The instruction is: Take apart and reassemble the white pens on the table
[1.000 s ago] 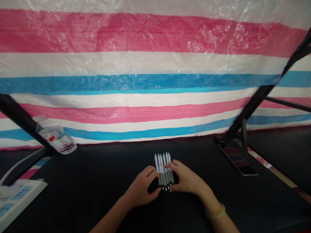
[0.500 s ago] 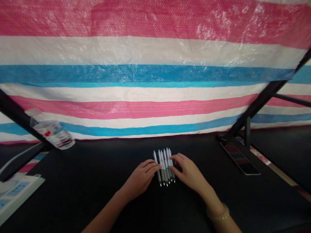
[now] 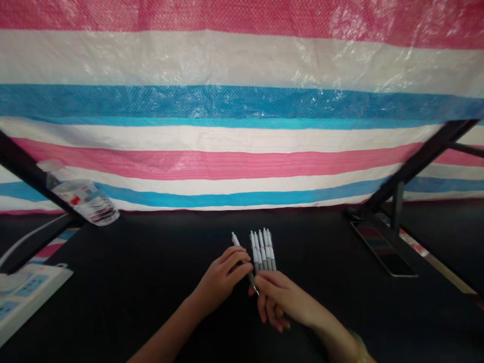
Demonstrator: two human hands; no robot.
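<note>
A white click pen (image 3: 235, 239) with a grey grip slants between my two hands, its silver tip pointing toward me. My left hand (image 3: 226, 269) is closed around its middle, the fingers over the barrel. At the tip end, my right hand (image 3: 282, 297) pinches the pen between thumb and index finger, with the other fingers curled below. Just beyond the right hand, several matching white pens (image 3: 262, 247) lie side by side on the black table (image 3: 170, 252). Their lower ends are hidden behind that hand.
A clear plastic bottle (image 3: 88, 201) leans by the black frame bar (image 3: 34, 176) at left. A white power strip (image 3: 34, 292) sits at the left edge. On the right lies a phone (image 3: 383, 249) near another bar (image 3: 408, 166). Striped sheeting (image 3: 227, 136) hangs behind.
The leftmost pen has been separated from the row and tilted, with my left hand on it. My right hand has moved from the row's right side down to that pen's tip.
</note>
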